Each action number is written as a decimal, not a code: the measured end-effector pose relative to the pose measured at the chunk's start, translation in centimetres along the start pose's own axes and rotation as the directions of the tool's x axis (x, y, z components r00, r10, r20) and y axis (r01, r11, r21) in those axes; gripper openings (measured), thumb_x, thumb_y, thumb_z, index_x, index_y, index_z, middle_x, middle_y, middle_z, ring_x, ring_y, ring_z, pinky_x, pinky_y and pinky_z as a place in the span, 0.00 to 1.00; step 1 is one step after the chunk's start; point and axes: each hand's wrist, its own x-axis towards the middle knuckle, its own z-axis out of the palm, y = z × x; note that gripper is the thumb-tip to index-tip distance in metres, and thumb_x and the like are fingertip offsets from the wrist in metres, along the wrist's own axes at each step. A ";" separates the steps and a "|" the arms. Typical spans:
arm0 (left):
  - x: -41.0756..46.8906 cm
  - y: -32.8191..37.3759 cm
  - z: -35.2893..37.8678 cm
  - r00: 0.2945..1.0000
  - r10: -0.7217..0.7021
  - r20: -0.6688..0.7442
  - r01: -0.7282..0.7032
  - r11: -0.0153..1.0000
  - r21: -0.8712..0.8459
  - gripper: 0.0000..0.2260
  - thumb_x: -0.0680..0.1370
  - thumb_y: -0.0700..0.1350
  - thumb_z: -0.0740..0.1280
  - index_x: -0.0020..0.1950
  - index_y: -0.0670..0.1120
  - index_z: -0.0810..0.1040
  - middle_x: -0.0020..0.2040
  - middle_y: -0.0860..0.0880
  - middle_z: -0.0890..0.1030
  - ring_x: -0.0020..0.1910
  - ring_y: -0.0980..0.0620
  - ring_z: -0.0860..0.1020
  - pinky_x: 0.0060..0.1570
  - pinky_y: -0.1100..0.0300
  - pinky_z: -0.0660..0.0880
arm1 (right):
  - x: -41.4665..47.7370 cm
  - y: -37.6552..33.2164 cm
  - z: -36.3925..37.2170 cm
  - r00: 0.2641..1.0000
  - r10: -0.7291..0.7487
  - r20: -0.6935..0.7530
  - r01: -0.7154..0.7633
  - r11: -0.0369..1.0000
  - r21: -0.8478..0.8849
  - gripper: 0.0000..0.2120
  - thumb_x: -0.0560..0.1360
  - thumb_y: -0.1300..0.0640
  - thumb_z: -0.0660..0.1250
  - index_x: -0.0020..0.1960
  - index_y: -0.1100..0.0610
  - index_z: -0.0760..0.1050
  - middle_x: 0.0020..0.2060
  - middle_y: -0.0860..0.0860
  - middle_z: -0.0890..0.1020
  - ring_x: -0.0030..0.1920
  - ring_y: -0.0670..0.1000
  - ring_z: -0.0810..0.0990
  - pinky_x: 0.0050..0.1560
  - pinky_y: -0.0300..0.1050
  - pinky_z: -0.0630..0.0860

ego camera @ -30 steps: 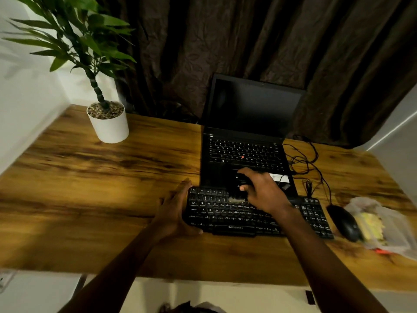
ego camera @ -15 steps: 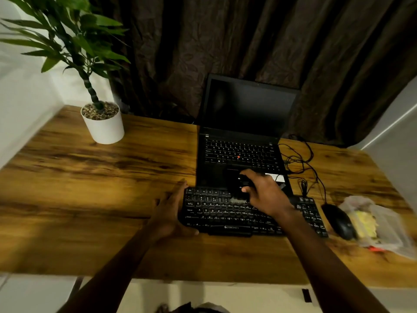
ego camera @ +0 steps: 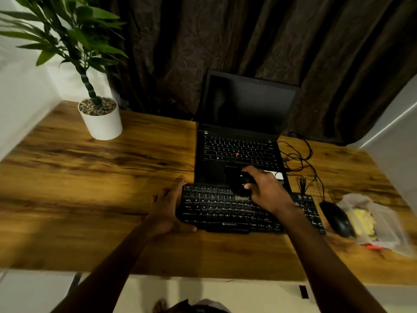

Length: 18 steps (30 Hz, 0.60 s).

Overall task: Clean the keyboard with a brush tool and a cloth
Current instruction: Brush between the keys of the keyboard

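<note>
1. Surface: a wooden desk [ego camera: 90, 177] with a dark-streaked brown grain fills the middle band of the frame; its near edge runs across the lower third, with a pale floor [ego camera: 203, 294] below it.
2. Room: a dark, creased curtain [ego camera: 248, 37] hangs behind the desk across the top of the frame. White walls [ego camera: 22, 98] close in at the left and right edges.
3. Task object: the black keyboard [ego camera: 214, 211] lies flat at lower centre, its far edge just beside the front of an open laptop [ego camera: 243, 141] whose screen is dark.
4. Left hand [ego camera: 167, 211]: it grips the keyboard's left end, thumb on the near edge and fingers along the side.
5. Right hand [ego camera: 268, 193]: it is clenched round a dark brush tool [ego camera: 239, 184], whose pale bristles touch the upper key rows at the centre of the keyboard.
6. Upper left: a white pot [ego camera: 101, 123] topped with pebbles holds a green, long-leaved plant and stands on the desk, well apart from the keyboard.
7. Right of the laptop: loose black cables [ego camera: 297, 154] lie on the wood.
8. Lower right: a black mouse [ego camera: 336, 219] sits just beside the keyboard's right end. A clear plastic bag [ego camera: 372, 222] lies next to it, and the yellow item inside is too blurred to identify.
</note>
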 end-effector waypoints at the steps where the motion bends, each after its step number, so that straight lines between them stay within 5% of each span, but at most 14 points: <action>1: 0.0 0.0 0.0 1.000 -0.004 0.005 0.004 1.000 -0.009 0.67 0.50 0.73 0.75 0.79 0.64 0.39 0.76 0.49 0.65 0.73 0.48 0.60 0.69 0.47 0.55 | 0.1 -0.3 0.3 1.000 -0.009 -0.007 0.010 0.999 0.042 0.23 0.77 0.64 0.67 0.68 0.51 0.69 0.55 0.55 0.80 0.51 0.51 0.79 0.49 0.47 0.80; 6: 0.1 -0.2 0.1 1.000 -0.007 0.012 0.007 1.000 -0.011 0.67 0.50 0.74 0.75 0.77 0.66 0.37 0.78 0.51 0.62 0.74 0.46 0.59 0.72 0.41 0.54 | 0.1 -0.3 1.1 0.999 -0.027 -0.020 0.030 0.989 0.145 0.22 0.77 0.65 0.67 0.67 0.50 0.70 0.54 0.54 0.80 0.50 0.49 0.79 0.47 0.44 0.81; 13: 0.2 -0.5 0.3 1.000 0.002 0.002 -0.002 1.000 -0.007 0.67 0.49 0.76 0.74 0.78 0.66 0.37 0.78 0.49 0.62 0.75 0.45 0.59 0.72 0.42 0.52 | -1.0 2.5 -0.5 0.999 0.049 -0.007 -0.049 0.999 0.007 0.24 0.76 0.64 0.68 0.68 0.48 0.67 0.56 0.55 0.80 0.52 0.53 0.81 0.49 0.53 0.83; 18: 0.0 -0.1 0.1 1.000 0.018 -0.002 -0.018 0.999 -0.029 0.66 0.50 0.74 0.75 0.78 0.66 0.39 0.77 0.48 0.63 0.74 0.45 0.59 0.71 0.44 0.52 | -0.5 0.9 0.7 1.000 0.023 -0.016 -0.021 0.986 0.165 0.23 0.76 0.66 0.68 0.67 0.49 0.70 0.52 0.53 0.80 0.50 0.51 0.80 0.46 0.47 0.83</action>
